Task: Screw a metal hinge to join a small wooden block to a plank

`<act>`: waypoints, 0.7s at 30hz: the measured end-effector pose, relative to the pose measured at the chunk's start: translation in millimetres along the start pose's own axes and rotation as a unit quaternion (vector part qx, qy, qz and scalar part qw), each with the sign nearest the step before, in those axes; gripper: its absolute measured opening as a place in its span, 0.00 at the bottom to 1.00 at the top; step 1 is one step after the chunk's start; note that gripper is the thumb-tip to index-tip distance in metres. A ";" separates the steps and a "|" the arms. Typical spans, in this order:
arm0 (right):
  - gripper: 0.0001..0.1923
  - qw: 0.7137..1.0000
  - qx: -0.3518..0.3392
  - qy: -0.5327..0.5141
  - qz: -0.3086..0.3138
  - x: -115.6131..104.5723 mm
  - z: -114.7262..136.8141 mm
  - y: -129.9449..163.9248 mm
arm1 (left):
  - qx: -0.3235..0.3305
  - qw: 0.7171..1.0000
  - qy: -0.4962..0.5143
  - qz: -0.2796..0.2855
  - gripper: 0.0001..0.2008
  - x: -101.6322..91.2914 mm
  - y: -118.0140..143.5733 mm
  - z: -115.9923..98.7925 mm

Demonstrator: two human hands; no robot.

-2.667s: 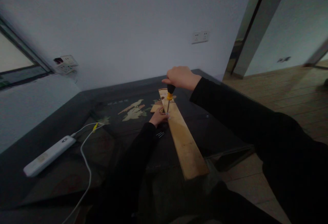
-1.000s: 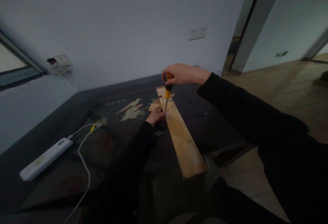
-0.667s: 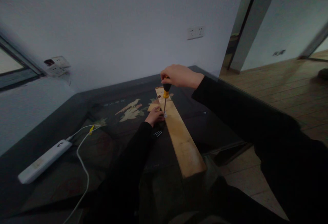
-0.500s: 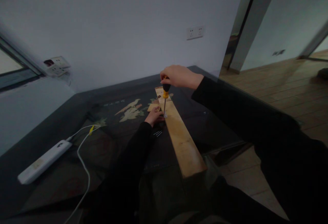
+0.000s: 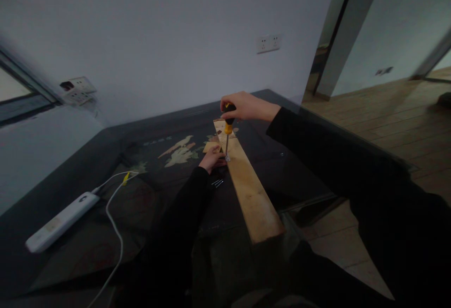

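My right hand is closed around the black and yellow handle of a screwdriver. The shaft points almost straight down, its tip at a small shiny metal bracket on the left edge of a long wooden board. Low on the board's left side, my left hand has its fingers closed at the bracket; exactly how they grip it is partly hidden. Just beyond those fingers, a small pale wooden piece sits against the board.
Several loose screws lie left of the board on the dark table, and small metal bits lie to its right. A white power strip with a white cable is at the left. The board's near end overhangs the table edge.
My right hand has shifted slightly down and right, its fingers turned a little on the screwdriver handle. My left hand and the board stay almost where they were.
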State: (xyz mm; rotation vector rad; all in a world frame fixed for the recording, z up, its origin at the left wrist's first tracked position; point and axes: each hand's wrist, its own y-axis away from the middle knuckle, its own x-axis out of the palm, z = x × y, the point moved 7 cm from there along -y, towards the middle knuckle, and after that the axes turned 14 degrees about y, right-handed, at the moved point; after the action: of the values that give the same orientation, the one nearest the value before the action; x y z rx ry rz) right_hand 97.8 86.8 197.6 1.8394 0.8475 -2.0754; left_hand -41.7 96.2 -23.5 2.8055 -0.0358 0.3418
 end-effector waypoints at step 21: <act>0.20 0.838 0.237 -0.433 -0.232 56.4 -80.7 74.5 | -0.001 1.000 0.006 0.001 0.30 1.3 1.3 -0.1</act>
State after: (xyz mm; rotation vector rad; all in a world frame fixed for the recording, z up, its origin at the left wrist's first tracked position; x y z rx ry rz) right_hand 194.4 83.5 120.7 0.6034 0.5609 -3.2135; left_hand -40.6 95.0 -22.7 2.8015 -0.0375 0.3596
